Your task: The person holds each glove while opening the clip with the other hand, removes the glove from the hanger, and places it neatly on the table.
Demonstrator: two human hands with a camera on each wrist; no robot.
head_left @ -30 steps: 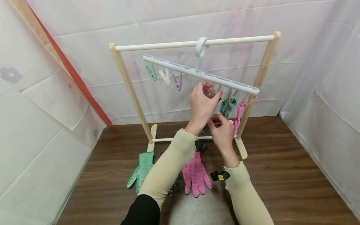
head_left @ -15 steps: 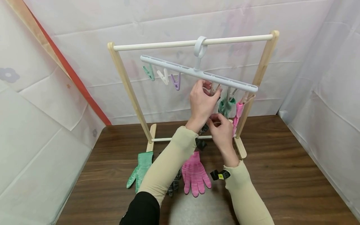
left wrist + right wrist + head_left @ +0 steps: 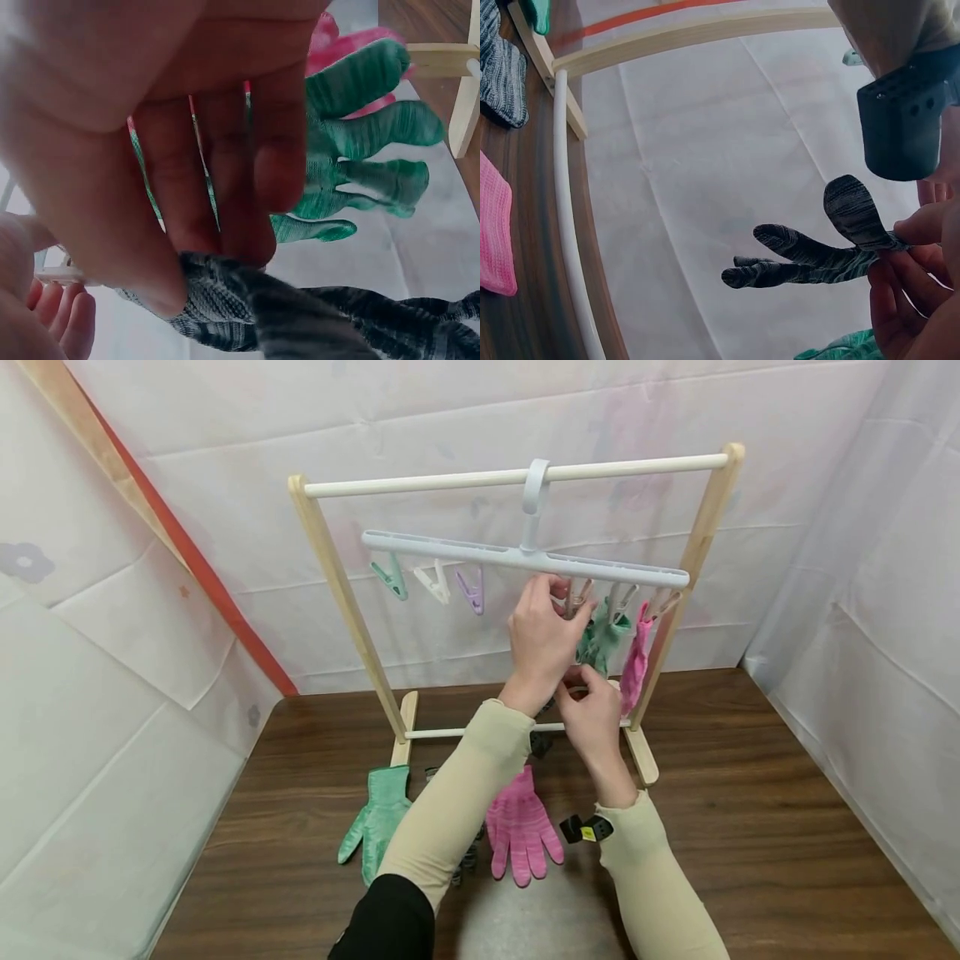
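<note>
1. The left hand (image 3: pixel 542 639) is raised to the hanger (image 3: pixel 525 558), its fingers curled round a clip (image 3: pixel 573 597) under the right half of the bar
2. In the left wrist view the fingertips (image 3: pixel 225 232) of that hand also press on the cuff of the grey glove (image 3: pixel 247 315)
3. The right hand (image 3: pixel 592 714) sits just below the left one and pinches the grey glove between thumb and fingers; the right wrist view shows the glove's fingers (image 3: pixel 795 259) sticking out to the left of that pinch
4. The grey glove is thus held in the air between both hands, just under the clip, near the middle of the rack (image 3: pixel 330 577); whether the clip already bites it cannot be told
5. Right of the hands a green glove (image 3: pixel 600 643) and a pink glove (image 3: pixel 636 660) hang from the next two clips
6. Three bare clips (image 3: pixel 435 583) hang on the left half of the hanger
7. On the table (image 3: pixel 750 793), near the person, lie another green glove (image 3: pixel 375 818) at left, another pink glove (image 3: pixel 521 827) in the middle and a striped grey one (image 3: pixel 467 856) partly under the left sleeve
8. A white sheet (image 3: pixel 150 652) hangs behind and on both sides
</note>
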